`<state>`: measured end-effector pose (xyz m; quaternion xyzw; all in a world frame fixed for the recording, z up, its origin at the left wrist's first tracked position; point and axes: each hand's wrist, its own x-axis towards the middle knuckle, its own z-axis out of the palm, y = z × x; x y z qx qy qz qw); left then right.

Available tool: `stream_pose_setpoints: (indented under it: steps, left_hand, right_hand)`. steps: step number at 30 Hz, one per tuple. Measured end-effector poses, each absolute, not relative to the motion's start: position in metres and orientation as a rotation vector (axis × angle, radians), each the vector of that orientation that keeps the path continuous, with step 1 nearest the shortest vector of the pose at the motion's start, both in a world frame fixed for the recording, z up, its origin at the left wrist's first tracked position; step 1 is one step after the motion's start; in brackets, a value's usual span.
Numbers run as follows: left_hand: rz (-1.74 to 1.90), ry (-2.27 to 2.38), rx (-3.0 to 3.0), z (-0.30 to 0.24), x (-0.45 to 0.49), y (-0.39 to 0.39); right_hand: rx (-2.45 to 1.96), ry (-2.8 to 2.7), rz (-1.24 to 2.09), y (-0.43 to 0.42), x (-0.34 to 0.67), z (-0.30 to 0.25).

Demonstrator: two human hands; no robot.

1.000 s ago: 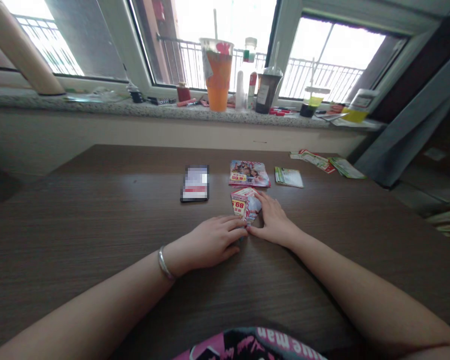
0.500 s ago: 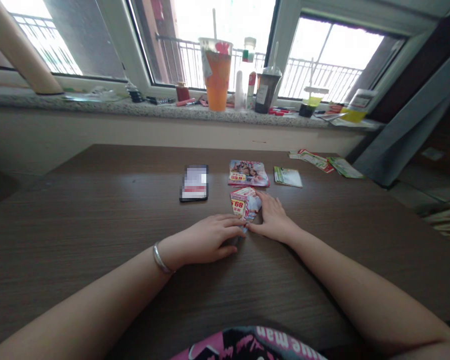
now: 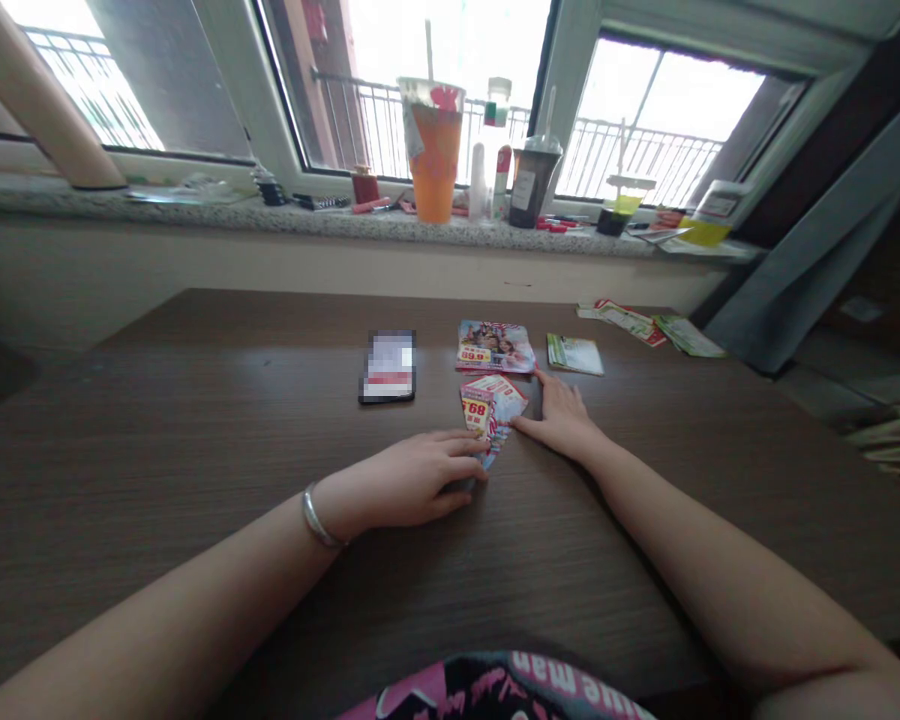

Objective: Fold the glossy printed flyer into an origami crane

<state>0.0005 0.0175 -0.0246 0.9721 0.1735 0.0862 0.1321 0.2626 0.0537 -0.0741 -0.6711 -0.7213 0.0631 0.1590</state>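
Note:
A folded colourful leaflet (image 3: pixel 493 408) with red and yellow print lies on the dark wooden table (image 3: pixel 195 430) in front of me. My left hand (image 3: pixel 412 478), a silver bangle on its wrist, rests flat with its fingertips pressing the leaflet's near corner. My right hand (image 3: pixel 562 415) lies flat on the table just right of the leaflet, fingers stretched out, its thumb touching the paper's right edge.
A phone (image 3: pixel 388 367) lies left of the leaflet. Another colourful leaflet (image 3: pixel 493 346) and a green one (image 3: pixel 574 354) lie behind it, with more papers (image 3: pixel 649 328) at the far right. The windowsill holds an orange drink cup (image 3: pixel 435 150), a dark cup (image 3: pixel 532 180) and small bottles.
My right hand has slid off the leaflet to the right and now lies beside it. The leaflet's far corner shows more. My left hand has hardly moved.

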Motion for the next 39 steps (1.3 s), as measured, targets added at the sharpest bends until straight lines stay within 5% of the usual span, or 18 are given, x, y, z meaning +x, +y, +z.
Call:
stream_pose_setpoints:
  steps: [16,23,39]
  left_hand:
    - [0.324,0.459,2.866,-0.023,0.0,0.018]
    - [0.313,0.488,2.82,-0.028,-0.001,0.018]
    - [0.284,1.053,2.845,-0.05,-0.002,0.022]
  right_hand:
    - [-1.881,-1.998,0.115,0.061,0.273,-0.075]
    - [-1.474,-2.257,0.118,0.049,0.261,-0.07]
    - [-1.238,-2.603,0.135,0.031,0.242,-0.055]
